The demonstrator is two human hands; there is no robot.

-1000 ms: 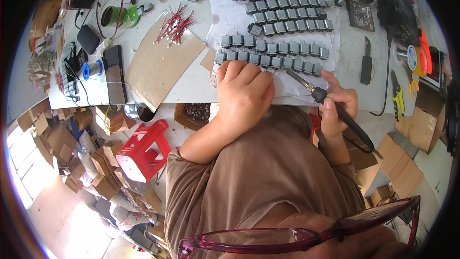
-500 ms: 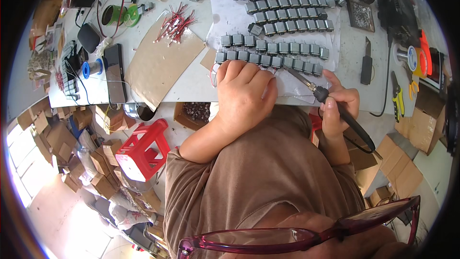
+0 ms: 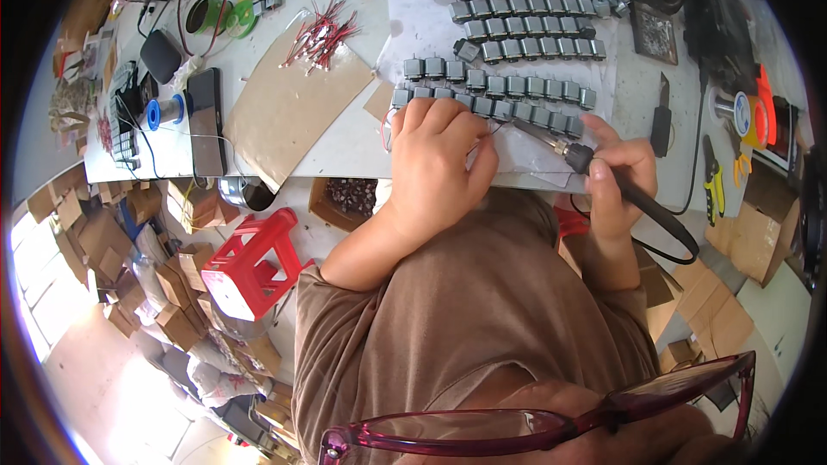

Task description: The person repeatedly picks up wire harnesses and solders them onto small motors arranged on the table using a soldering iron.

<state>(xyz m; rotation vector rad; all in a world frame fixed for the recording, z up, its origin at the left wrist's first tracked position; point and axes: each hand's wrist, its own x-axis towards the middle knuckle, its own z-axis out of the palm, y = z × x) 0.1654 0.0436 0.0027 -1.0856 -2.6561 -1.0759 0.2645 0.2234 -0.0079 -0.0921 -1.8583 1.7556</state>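
My right hand (image 3: 622, 170) grips a black-handled soldering iron (image 3: 648, 205). Its metal tip points up and left, at the front row of small grey motors (image 3: 523, 112). My left hand (image 3: 438, 151) is closed at the left part of that row, fingers curled over the nearest motors. What it pinches is hidden under the fingers; a thin red wire (image 3: 384, 131) loops out beside it, and a short dark wire end shows by the thumb. Behind lies a second row of motors (image 3: 515, 86), on white paper (image 3: 405, 30).
Red wire leads (image 3: 320, 39) lie bunched on brown card (image 3: 289, 112) to the left. Further left are a blue solder spool (image 3: 165, 111) and a black phone-like slab (image 3: 205, 120). On the right lie a knife (image 3: 662, 116) and yellow-handled cutters (image 3: 714, 181). A red stool (image 3: 258, 263) stands below.
My right hand and the soldering iron have shifted slightly right, with the handle end swinging outward. My left hand stays at the front row. The whole view has shifted a little.
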